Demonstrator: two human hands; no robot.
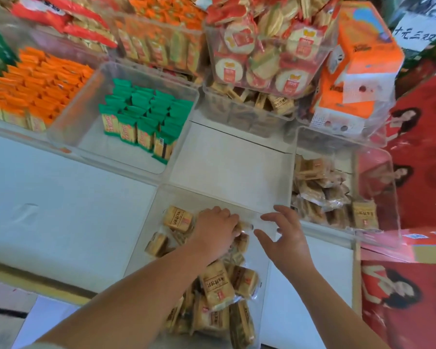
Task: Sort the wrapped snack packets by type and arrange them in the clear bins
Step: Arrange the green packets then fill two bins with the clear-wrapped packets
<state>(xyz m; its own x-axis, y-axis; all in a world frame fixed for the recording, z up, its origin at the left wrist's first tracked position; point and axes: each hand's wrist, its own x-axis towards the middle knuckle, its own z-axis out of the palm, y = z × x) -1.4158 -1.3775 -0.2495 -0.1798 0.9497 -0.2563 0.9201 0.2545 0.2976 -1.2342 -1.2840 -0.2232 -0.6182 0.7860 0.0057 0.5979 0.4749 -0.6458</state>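
At front centre, tan biscuit packets in clear wrap lie jumbled in the near clear plastic bin on the white counter. Step, as judged: gather the loose ones and stand them in rows, like the green foil packets beyond. Best to take a few at a time, labels one way, filling from the far wall. Left hand: fingers curled down, gripping packets. Right hand: fingers spread, holding nothing, hovering beside it.

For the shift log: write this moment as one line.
left hand: grips tan clear-wrapped snack packet in near clear plastic bin | right hand: open, fingers spread, by bin's far right corner
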